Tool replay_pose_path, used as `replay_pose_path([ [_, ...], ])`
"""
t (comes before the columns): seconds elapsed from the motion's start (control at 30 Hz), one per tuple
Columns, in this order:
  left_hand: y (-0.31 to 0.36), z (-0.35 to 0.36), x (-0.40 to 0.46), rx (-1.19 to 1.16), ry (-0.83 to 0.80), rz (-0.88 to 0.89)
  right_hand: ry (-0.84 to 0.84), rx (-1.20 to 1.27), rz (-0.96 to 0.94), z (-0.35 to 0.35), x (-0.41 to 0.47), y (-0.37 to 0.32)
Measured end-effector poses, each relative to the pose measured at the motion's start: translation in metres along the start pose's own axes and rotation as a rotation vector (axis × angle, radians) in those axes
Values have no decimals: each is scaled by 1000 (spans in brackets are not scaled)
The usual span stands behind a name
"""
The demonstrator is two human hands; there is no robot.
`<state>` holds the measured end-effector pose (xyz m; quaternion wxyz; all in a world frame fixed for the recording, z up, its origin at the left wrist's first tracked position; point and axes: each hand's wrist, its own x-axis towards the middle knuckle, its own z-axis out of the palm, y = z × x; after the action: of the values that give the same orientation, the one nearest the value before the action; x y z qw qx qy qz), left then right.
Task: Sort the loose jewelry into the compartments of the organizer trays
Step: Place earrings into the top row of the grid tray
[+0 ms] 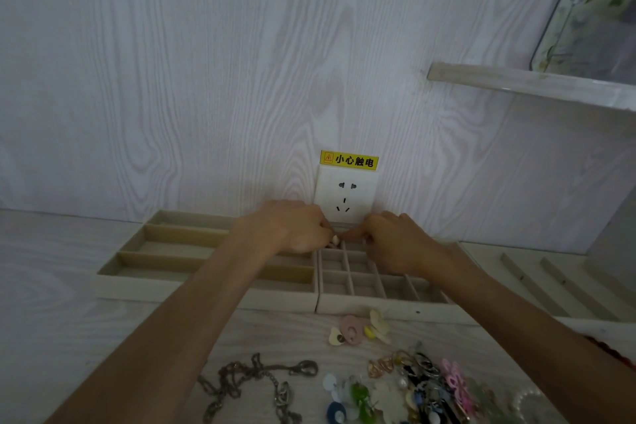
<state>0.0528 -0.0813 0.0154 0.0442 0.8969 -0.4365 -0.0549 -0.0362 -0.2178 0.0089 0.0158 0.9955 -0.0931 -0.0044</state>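
Note:
Two beige organizer trays stand side by side against the wall: a left tray (pixel 192 241) with long compartments and a right tray (pixel 382 286) with small square compartments. Both hands meet over the far left corner of the right tray. My left hand (pixel 292 227) and my right hand (pixel 395 237) pinch a small cream-coloured piece (pixel 336 238) between their fingertips. Loose jewelry lies on the table in front of the trays: a pink and cream earring group (pixel 358 330), a grey metal chain (pixel 254 382) and a mixed colourful pile (pixel 413 389).
A white wall socket (pixel 346 196) with a yellow warning label (pixel 348 160) sits just behind the hands. Loose divider strips (pixel 537 282) lie to the right of the trays. A shelf (pixel 530 84) juts from the wall at upper right.

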Motion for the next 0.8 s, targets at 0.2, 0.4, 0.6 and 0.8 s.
replay_pose_path([
  [0.2, -2, 7, 6, -10, -41, -36, -18, 97, 21, -2, 5, 0],
  [0.4, -5, 8, 7, -29, -3, -9, -34, 253, 25, -4, 11, 3],
  [0.6, -5, 5, 8, -56, -2, -11, -3, 365, 28, -2, 13, 6],
  [0.8, -11, -2, 5, -110, 61, -22, -23, 363, 46, -11, 2, 8],
])
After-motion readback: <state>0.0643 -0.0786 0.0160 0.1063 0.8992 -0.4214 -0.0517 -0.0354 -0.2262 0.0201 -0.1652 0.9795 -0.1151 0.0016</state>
